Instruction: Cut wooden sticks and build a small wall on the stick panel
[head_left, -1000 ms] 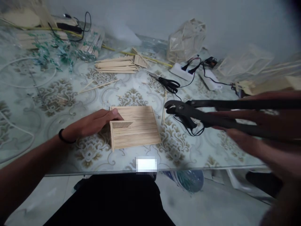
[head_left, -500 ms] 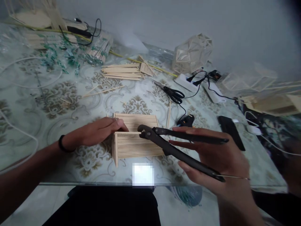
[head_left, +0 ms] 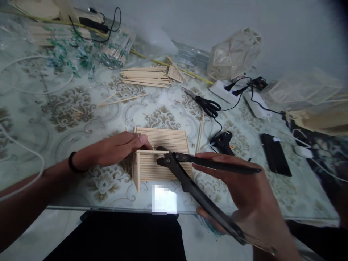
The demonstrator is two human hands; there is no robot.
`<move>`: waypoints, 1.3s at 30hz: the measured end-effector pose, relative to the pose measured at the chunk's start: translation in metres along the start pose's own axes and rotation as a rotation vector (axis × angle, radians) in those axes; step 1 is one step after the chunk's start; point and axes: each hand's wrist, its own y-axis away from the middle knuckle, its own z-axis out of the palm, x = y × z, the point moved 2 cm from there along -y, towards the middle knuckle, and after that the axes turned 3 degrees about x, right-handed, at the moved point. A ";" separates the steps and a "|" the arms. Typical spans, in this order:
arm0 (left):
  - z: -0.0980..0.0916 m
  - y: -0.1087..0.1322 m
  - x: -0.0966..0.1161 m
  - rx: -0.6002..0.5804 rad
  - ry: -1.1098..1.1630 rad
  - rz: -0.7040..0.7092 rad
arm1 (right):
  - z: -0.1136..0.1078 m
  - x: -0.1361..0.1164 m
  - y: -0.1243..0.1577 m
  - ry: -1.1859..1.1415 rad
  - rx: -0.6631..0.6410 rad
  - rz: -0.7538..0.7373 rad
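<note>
Left hand (head_left: 115,148) at stick structure (head_left: 163,173); right hand (head_left: 246,186) holds cutter (head_left: 201,199), bite unclear.

Both hands (head_left: 114,146) (head_left: 248,192) forward (right thumb (head_left: 213,220) well apart)

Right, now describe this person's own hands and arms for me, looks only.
Both hands are ungloved. The left hand has a slim, plain black band around its wrist. The right hand has no glove or sleeve in view. The left forearm is sleeveless as far as it shows.
</note>
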 end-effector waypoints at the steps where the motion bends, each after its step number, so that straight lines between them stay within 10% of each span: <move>1: 0.000 0.000 0.000 -0.002 0.002 0.000 | 0.001 0.001 0.002 -0.013 -0.007 0.005; 24: -0.001 0.017 0.007 -0.001 0.024 0.111 | -0.016 0.029 0.022 -0.193 0.346 -0.068; 30: 0.000 0.017 0.006 -0.011 -0.015 0.036 | -0.034 0.042 0.033 -0.151 0.541 0.145; 34: 0.000 0.016 0.011 -0.044 -0.044 0.059 | -0.042 0.052 0.005 -0.176 0.719 0.147; 39: -0.002 0.014 0.020 -0.044 -0.091 0.076 | -0.026 0.074 -0.083 -0.210 0.598 0.112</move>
